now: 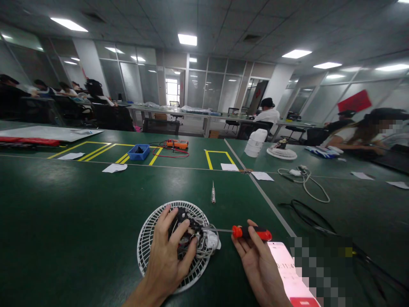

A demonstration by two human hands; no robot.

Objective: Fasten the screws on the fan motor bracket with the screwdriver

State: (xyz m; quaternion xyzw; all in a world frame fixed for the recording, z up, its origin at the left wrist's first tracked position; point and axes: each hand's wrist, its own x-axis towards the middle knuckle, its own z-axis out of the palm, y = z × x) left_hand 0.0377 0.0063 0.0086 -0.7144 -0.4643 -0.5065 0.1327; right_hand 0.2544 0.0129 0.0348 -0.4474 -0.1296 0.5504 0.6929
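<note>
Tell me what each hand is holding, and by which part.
The right hand holds the red screwdriver by its handle. The left hand presses on the dark motor assembly on the white fan grille, fingers spread over it.

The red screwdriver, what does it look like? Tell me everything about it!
The screwdriver has a bright red handle with a black band and a thin silver metal shaft. It lies almost level, just above the green table. The right hand holds the handle in its fingers. The tip points left into the dark motor part on the white fan grille, which the left hand presses down.
</note>
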